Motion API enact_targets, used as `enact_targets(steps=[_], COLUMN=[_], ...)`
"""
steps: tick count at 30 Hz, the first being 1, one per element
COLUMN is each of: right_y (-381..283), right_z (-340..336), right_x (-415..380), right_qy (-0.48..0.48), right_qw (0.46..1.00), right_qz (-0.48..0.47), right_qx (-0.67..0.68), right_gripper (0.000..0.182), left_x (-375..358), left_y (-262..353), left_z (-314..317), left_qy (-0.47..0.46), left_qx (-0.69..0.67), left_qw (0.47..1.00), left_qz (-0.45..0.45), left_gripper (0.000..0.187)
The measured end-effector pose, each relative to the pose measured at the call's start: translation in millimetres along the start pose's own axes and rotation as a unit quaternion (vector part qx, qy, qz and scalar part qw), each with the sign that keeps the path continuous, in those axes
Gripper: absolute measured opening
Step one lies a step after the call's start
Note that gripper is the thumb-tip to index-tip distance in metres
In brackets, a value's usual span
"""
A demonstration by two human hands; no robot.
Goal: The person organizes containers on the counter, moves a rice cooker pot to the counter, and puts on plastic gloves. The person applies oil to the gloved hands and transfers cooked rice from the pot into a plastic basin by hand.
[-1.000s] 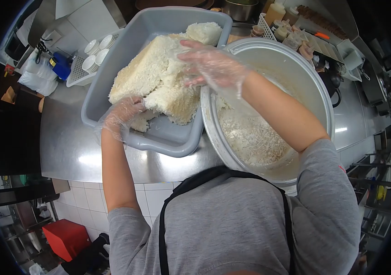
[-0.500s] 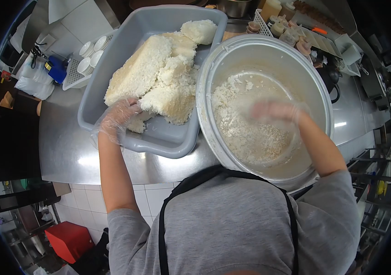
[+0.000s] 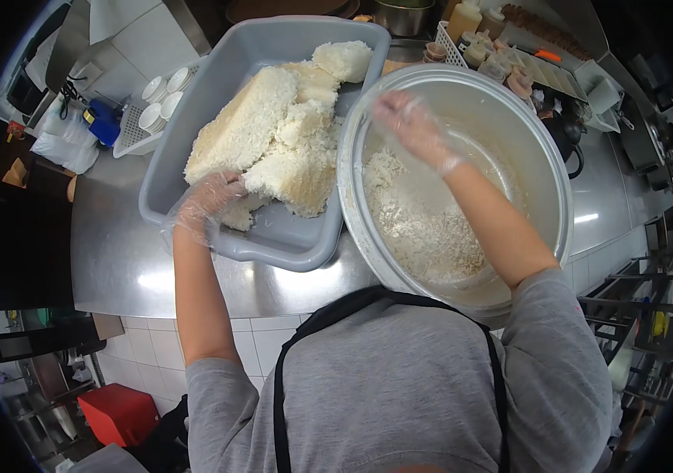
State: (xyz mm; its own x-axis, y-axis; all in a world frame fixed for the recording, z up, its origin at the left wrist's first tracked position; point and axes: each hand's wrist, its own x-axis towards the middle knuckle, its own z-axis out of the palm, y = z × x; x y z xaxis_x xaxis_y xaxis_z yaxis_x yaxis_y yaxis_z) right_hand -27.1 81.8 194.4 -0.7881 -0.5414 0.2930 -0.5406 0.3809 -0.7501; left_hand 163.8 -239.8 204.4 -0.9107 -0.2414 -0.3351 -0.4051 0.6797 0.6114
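Observation:
Large clumps of cooked white rice [image 3: 246,118] lie in a grey plastic tub [image 3: 161,158]. My left hand [image 3: 209,197], in a clear plastic glove, rests at the near-left edge of the rice. Its fingers are slightly bent and touch the clump. To the right stands a big round metal pot [image 3: 537,142], its bottom partly covered with loose leftover rice [image 3: 423,225]. My right hand [image 3: 411,126], also gloved, is over the pot's far-left inner wall. Motion blurs its fingers, and whether they hold any rice cannot be made out.
Both vessels stand on a steel counter [image 3: 131,236]. A white basket with small white cups [image 3: 150,118] is at the left. Sauce bottles [image 3: 465,17] and condiment containers [image 3: 502,63] line the back right. A red bin [image 3: 118,414] is on the floor.
My right hand has moved from the middle of the pot up and left to its far-left rim. My left hand stays at the rice in the tub.

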Motion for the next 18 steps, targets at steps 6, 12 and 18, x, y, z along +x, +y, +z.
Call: enact_targets(steps=[6,12,18], right_y=[-78,-66,-55], right_z=[4,-15,-48], right_x=[-90,-119,-61], right_qy=[-0.163,-0.277,-0.144], right_qw=[0.981,0.956,0.980], right_qz=[-0.037,-0.070,-0.137], right_qx=[0.094,0.074,0.028], right_gripper=[0.033,0.011,0.017], left_x=[-4,-6,5], left_y=[6,10,-7], left_z=[2,4,4], left_qy=[0.015,0.020,0.013], left_qx=[0.016,0.005,0.005], left_qw=[1.000,1.000,1.000], left_qz=[-0.015,-0.023,-0.003], left_gripper=[0.024,0.025,0.024])
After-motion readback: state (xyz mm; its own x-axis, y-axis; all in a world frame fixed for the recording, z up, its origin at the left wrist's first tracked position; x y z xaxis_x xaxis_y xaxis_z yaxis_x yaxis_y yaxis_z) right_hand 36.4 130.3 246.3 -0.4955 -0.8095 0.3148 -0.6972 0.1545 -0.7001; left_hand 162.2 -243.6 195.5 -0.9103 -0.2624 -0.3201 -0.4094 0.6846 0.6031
